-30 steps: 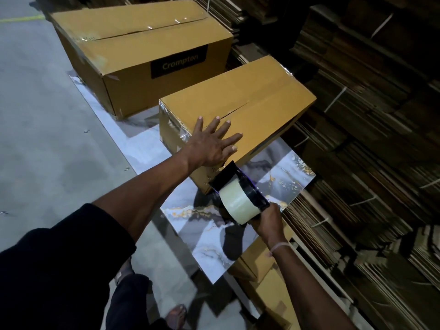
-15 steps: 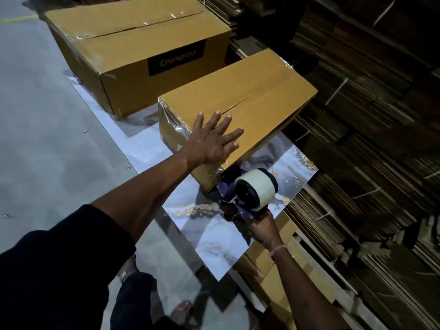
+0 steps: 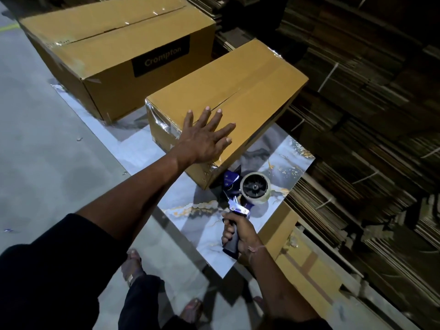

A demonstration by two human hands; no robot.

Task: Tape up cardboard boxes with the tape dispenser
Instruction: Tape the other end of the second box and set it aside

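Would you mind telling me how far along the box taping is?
Done: the large brown Crompton-labelled carton shows tape along its top seam. In hand: the left hand presses flat on the smaller brown cardboard box; the right hand grips the purple tape dispenser at its near end. Left: its partly gaping top seam.

Head view: left hand (image 3: pixel 204 139) lies flat, fingers spread, on the near top corner of the smaller cardboard box (image 3: pixel 238 91). I note its centre seam gaping near the fingertips. Right hand (image 3: pixel 239 234) grips the tape dispenser (image 3: pixel 247 194) by its handle, roll just beside the box's near end. Larger "Crompton" box (image 3: pixel 114 51) behind. Both boxes sit on a marbled sheet (image 3: pixel 190 225).
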